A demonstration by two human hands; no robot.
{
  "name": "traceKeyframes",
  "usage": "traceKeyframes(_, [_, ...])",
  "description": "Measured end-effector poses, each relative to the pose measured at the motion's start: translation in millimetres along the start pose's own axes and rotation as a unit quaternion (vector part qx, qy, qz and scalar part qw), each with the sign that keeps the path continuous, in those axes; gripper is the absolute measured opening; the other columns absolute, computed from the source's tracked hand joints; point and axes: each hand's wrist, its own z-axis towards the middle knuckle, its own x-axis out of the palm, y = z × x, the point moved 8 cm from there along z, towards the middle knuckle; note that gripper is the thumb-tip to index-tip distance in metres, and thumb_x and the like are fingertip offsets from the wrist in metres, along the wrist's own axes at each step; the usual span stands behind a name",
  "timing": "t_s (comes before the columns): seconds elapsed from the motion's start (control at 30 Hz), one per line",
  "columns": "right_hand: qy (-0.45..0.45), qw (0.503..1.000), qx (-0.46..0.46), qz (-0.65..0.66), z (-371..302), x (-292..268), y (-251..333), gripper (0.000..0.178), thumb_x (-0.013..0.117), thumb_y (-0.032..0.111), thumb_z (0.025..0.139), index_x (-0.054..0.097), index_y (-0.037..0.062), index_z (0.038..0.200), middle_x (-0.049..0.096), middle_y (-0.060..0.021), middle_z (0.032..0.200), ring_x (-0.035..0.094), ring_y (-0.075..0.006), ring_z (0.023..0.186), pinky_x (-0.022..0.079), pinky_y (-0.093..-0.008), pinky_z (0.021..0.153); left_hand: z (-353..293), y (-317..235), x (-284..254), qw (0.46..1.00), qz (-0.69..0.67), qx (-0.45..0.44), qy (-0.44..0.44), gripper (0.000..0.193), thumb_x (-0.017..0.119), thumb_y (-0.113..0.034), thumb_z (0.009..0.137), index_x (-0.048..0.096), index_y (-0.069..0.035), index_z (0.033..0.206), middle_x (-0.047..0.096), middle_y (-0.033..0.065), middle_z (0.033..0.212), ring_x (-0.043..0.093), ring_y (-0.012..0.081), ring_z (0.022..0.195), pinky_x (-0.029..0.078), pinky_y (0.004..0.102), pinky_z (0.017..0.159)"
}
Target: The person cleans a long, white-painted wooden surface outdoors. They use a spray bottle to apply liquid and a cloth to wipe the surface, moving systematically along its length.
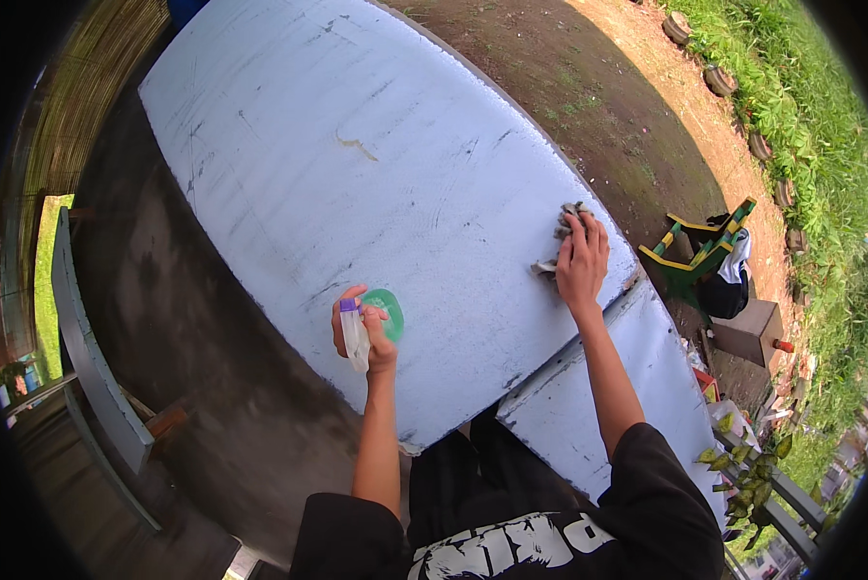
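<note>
A long pale-blue table point(289, 193) with dark scuffs and a small tan stain stretches away in front of me. My left hand point(368, 333) is closed round the neck of a spray bottle point(386, 307) with a green body and a white and purple spray head. The bottle is over the table's near left part; whether its base touches the top I cannot tell. Near the right edge, my right hand point(583, 259) presses a crumpled grey cloth point(546, 268) against the tabletop. Part of the cloth is hidden under the palm and fingers.
A second pale-blue table point(637, 367) adjoins at the near right. Beyond it stand a green and yellow chair point(705, 253) with a dark bag point(724, 293), and a grey box point(746, 332). A grey bench point(101, 358) is at the left. Leafy plants point(753, 474) reach in at the lower right.
</note>
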Motion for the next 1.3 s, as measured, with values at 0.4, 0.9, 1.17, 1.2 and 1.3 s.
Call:
traceKeyframes(0.4, [0.154,0.951,-0.238,0.125,-33,68,186,0.046,0.066,0.012,0.088,0.061,0.0087,0.134,0.055,-0.0093,0.141,0.048,-0.0327,0.133,0.04,-0.0465,0.112,3,-3,-4,0.998,0.055,-0.032,-0.011,0.02,0.058,-0.011,0.088,0.065,0.001,0.103,0.067,0.0068,0.078,0.059,0.0148,0.062,0.051,0.0312,0.064])
traceKeyframes(0.9, [-0.041,0.998,-0.039,0.001,82,79,122,0.039,0.058,0.027,0.099,0.063,0.0042,0.13,0.056,-0.0149,0.141,0.044,-0.0409,0.138,0.035,-0.0502,0.114,-3,3,3,0.995,0.076,0.058,0.038,0.018,0.059,-0.009,0.092,0.059,0.003,0.106,0.069,0.0094,0.08,0.059,0.0128,0.06,0.052,0.0286,0.06])
traceKeyframes(1.17, [0.296,0.885,-0.332,0.135,-79,53,190,0.051,0.071,0.026,0.084,0.061,0.0146,0.133,0.049,-0.0113,0.151,0.038,-0.0355,0.146,0.032,-0.0495,0.12,-5,9,-5,0.995,0.076,0.066,0.016,0.02,0.06,-0.011,0.093,0.06,0.002,0.108,0.07,0.009,0.081,0.062,0.014,0.06,0.053,0.0296,0.06])
traceKeyframes(1.2, [0.28,0.899,-0.315,0.12,-82,44,167,0.051,0.071,0.025,0.085,0.061,0.0166,0.134,0.048,-0.0108,0.152,0.037,-0.0346,0.148,0.031,-0.048,0.121,-6,9,-6,0.994,0.084,0.072,0.011,0.019,0.061,-0.011,0.093,0.061,0.002,0.107,0.07,0.0089,0.082,0.062,0.0142,0.06,0.053,0.0298,0.06])
traceKeyframes(1.3, [0.146,0.971,-0.189,0.018,-48,17,85,0.05,0.071,0.021,0.086,0.061,0.0168,0.135,0.047,-0.014,0.152,0.039,-0.0372,0.145,0.031,-0.0482,0.119,-6,6,-1,0.996,0.067,0.054,0.001,0.016,0.062,-0.013,0.093,0.064,0.001,0.101,0.07,0.008,0.081,0.063,0.0144,0.06,0.054,0.0305,0.062])
